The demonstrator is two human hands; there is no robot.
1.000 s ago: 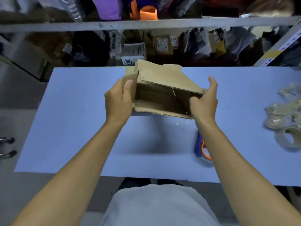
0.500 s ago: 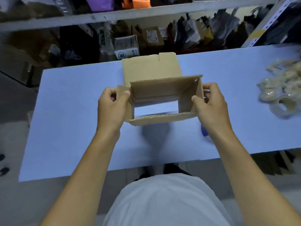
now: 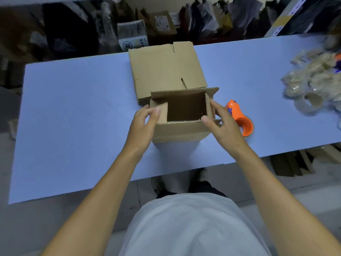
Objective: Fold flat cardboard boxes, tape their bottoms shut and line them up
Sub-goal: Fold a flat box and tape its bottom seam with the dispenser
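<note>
The box (image 3: 181, 115) stands on the blue table (image 3: 73, 117), near the front edge and about in the middle. Its open end points up. Its long side runs left to right across the table. Just behind it, touching or almost touching, lies a pile of flat boxes (image 3: 166, 69).

The left hand (image 3: 145, 119) is on the left end of the box. Its thumb and fingers bend around the small left flap (image 3: 161, 112) and push it in, so the flap leans over the hole. The right hand (image 3: 219, 122) is on the right end. Its thumb presses on the front rim by the corner, and its fingers lie along the right flap (image 3: 209, 106), which stands almost straight up. The back flap (image 3: 184, 94) stands up too.

Here is what I think could go wrong. The two small flaps could go down at different times, and then the box could twist out of shape. If the hands push too hard, the box could slide back into the pile. The flaps could also spring up when the hands let go, because no tape is on them yet. The orange tape holder (image 3: 239, 119) is just beside the right hand, so a quick reach could knock it away. More tape rolls (image 3: 311, 100) lie far off to the right
</note>
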